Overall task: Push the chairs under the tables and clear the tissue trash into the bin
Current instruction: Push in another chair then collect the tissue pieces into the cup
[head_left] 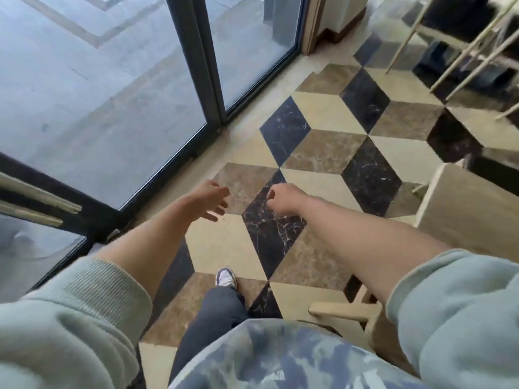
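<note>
You stand mid-stride on a patterned marble floor (317,153), one shoe (225,277) forward, both arms stretched ahead of you. Nearest, low at your right, a pale wooden chair (341,311) shows only part of its frame beneath your right forearm; of all the furniture it lies closest to you, and the right arm is the nearer one to it. Your left hand (209,200) hangs with fingers loosely spread, its grip empty. Your right hand (282,199) is curled into a loose fist turned away from the camera; whether anything sits inside that grip cannot be told. Beyond the right hand, a beige tabletop (460,209) juts in from the right edge. Farther off, at upper right, blurred pale legs (460,60) mark more furniture; how many pieces cannot be counted. Glass doors (112,94) run along your left. Count in view: one chair surely, one tabletop, no tissue, no bin. The coming move likely turns you rightward, towards the chair and tabletop.
</note>
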The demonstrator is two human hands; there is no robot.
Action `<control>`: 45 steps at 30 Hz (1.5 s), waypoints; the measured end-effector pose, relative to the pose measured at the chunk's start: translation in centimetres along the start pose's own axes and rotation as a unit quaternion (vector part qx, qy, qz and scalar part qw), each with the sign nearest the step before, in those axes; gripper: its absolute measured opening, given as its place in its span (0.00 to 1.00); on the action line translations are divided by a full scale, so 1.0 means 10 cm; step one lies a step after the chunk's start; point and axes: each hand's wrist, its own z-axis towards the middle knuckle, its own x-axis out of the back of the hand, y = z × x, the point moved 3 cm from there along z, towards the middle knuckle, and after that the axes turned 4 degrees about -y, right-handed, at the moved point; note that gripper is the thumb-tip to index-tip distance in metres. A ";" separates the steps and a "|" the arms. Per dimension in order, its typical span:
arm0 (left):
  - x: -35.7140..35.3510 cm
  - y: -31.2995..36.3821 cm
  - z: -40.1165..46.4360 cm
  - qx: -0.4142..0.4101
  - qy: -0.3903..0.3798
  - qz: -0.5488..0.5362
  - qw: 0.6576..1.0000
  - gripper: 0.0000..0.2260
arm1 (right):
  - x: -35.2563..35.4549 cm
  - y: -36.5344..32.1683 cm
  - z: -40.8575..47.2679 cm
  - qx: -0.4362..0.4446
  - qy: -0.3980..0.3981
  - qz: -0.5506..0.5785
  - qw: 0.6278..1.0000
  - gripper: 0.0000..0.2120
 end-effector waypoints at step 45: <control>-6.50 10.93 4.76 -0.191 -0.460 0.592 0.633 0.12 | 6.77 8.34 1.19 -0.445 0.284 0.529 0.664 0.14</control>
